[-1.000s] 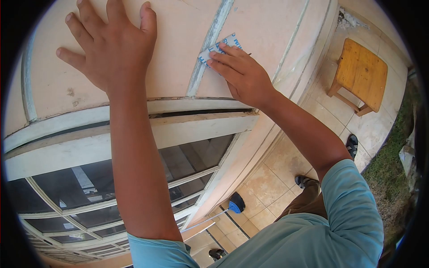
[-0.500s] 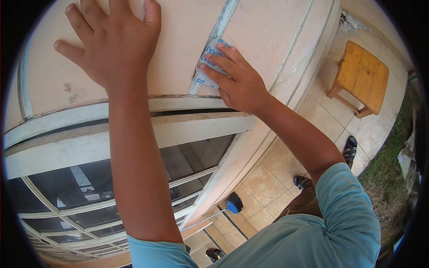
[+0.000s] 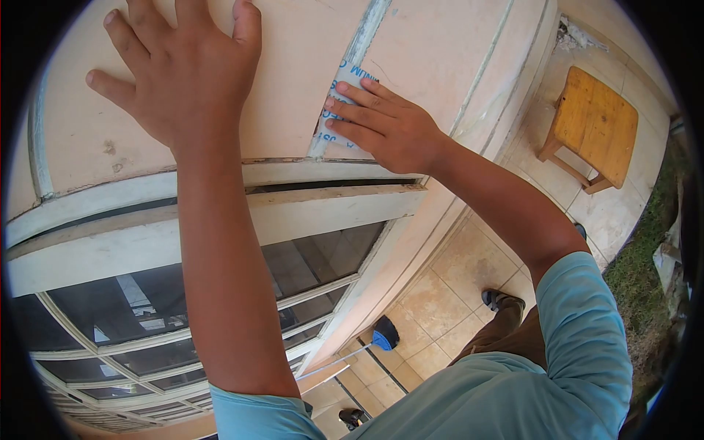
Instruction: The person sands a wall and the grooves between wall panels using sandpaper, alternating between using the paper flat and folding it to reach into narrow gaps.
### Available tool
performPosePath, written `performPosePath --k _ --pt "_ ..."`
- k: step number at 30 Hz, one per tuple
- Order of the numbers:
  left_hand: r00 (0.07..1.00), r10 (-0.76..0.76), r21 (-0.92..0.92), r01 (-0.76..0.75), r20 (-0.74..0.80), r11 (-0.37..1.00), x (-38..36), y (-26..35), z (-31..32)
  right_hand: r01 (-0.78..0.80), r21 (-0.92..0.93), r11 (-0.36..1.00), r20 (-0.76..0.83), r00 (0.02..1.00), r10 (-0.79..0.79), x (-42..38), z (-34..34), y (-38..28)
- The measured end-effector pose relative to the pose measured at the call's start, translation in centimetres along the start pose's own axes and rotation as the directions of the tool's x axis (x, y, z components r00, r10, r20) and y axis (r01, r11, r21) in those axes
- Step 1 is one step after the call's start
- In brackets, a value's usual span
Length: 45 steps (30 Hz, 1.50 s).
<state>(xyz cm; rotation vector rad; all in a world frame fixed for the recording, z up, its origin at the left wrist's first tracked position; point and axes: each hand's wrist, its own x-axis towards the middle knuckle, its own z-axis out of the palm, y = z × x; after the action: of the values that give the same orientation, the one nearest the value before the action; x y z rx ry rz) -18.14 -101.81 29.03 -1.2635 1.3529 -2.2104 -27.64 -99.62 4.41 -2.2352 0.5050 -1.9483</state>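
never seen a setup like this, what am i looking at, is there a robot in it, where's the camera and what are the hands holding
There is no robot here: these are a person's own bare hands. The one camera is worn on the head, looking forward and down, so the arms reach away from you.

The left hand is spread out over the pale pink wall and holds nothing. The fingers of the right hand lie flat over a blue-lettered sheet, probably sandpaper, on a whitish strip in that wall. Its thumb is hidden, so I can't tell whether it also grips the sheet.

Below is a white-framed window; off to the right, a wooden stool stands on the tiled floor.
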Motion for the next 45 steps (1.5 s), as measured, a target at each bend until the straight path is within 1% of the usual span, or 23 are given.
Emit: performPosePath --k 5,6,8,11,13,14,15,17,21,22,24,25,26,27,28,30,31,34,35,37,39,41,45 --pt "0.968 -0.115 0.09 0.097 0.221 0.991 0.7 1.2 -2.4 -0.043 0.001 0.999 0.054 0.998 0.043 0.0 -0.5 -1.6" --pt "0.969 -0.116 0.088 0.099 0.216 0.991 0.9 0.8 -2.2 0.025 0.029 0.999 0.098 0.995 -0.028 -0.2 -0.6 -1.6" --pt "0.997 0.033 -0.172 -0.019 0.076 0.985 1.2 -0.6 -1.3 0.089 0.056 0.994 0.137 0.986 -0.096 -0.2 -1.3 -1.3" --pt "0.999 0.019 -0.252 -0.008 0.042 0.968 0.9 -0.6 -0.7 0.129 0.104 0.986 0.151 0.978 -0.143 -0.9 -3.0 0.4" --pt "0.999 0.023 -0.229 -0.012 0.044 0.973 1.0 -0.6 -0.7 -0.112 0.027 0.993 -0.064 0.991 0.114 -1.0 -3.6 1.7" --pt "0.999 0.025 -0.208 -0.014 0.048 0.978 0.9 -0.6 -0.7 -0.185 -0.082 0.979 -0.153 0.973 0.171 -0.7 -3.9 2.4" --pt "0.998 0.026 -0.208 -0.015 0.054 0.978 0.7 -0.5 -0.6 -0.186 -0.078 0.979 -0.149 0.974 0.173 -0.4 -3.7 2.7" --pt "0.999 0.011 0.006 -0.012 0.039 1.0 0.1 -0.3 -0.1 -0.163 -0.183 0.969 -0.142 0.98 0.138 0.5 -2.4 3.2" --pt "1.0 0.004 0.029 -0.005 0.018 1.0 0.3 0.3 -0.4 -0.137 -0.201 0.97 -0.185 0.978 0.1 0.6 -0.4 3.3" --pt "0.993 -0.058 0.052 0.053 0.101 0.997 0.5 1.0 -1.5 -0.138 -0.199 0.97 -0.181 0.978 0.102 0.8 -0.1 2.9" --pt "0.974 -0.119 0.083 0.105 0.195 0.991 0.8 1.5 -2.5 -0.173 -0.133 0.976 -0.119 0.98 0.157 1.2 0.2 1.5" --pt "0.953 -0.127 0.189 0.076 0.275 0.979 1.0 1.5 -2.6 -0.169 -0.128 0.977 -0.113 0.981 0.155 0.9 0.0 1.3" --pt "0.925 -0.146 0.292 0.04 0.35 0.955 1.1 1.4 -2.6 -0.062 -0.108 0.992 -0.044 0.997 0.057 0.5 -0.3 1.2" --pt "0.924 -0.15 0.296 0.042 0.351 0.954 1.0 1.2 -2.6 0.044 -0.085 0.995 0.019 0.999 -0.043 0.4 -0.7 1.1" --pt "0.935 -0.137 0.256 0.051 0.329 0.965 0.9 1.1 -2.6 0.047 -0.088 0.995 0.019 0.999 -0.046 0.3 -0.9 0.4" --pt "0.955 -0.111 0.165 0.067 0.277 0.984 0.5 1.0 -2.7 0.171 0.041 0.984 0.185 0.967 -0.175 0.0 -1.4 -1.1" --pt "0.964 -0.102 0.115 0.075 0.244 0.99 0.6 1.0 -2.7 0.172 0.027 0.985 0.186 0.967 -0.174 0.0 -1.9 -1.1" --pt "0.982 -0.077 -0.012 0.08 0.172 0.997 0.7 0.9 -2.5 0.107 0.097 0.989 0.16 0.979 -0.122 -0.5 -3.1 -0.1" --pt "0.989 -0.065 -0.082 0.076 0.133 0.994 0.6 0.7 -2.3 0.002 0.02 1.0 0.034 0.999 -0.003 -0.6 -3.8 1.1" --pt "0.995 -0.018 -0.144 0.032 0.096 0.989 0.7 0.1 -1.9 -0.236 -0.081 0.968 -0.174 0.96 0.22 -0.4 -4.4 3.2" --pt "0.997 0.031 -0.213 -0.017 0.065 0.977 0.5 0.2 -2.1 -0.255 -0.19 0.948 -0.274 0.941 0.198 0.7 -3.2 4.7" --pt "0.982 -0.109 -0.033 0.116 0.157 0.993 0.6 1.3 -2.7 -0.242 -0.201 0.949 -0.228 0.954 0.194 1.5 -1.8 3.7" --pt "0.986 -0.106 -0.022 0.11 0.126 0.994 0.5 1.3 -2.4 -0.22 -0.216 0.951 -0.141 0.971 0.193 2.1 -0.1 0.2"
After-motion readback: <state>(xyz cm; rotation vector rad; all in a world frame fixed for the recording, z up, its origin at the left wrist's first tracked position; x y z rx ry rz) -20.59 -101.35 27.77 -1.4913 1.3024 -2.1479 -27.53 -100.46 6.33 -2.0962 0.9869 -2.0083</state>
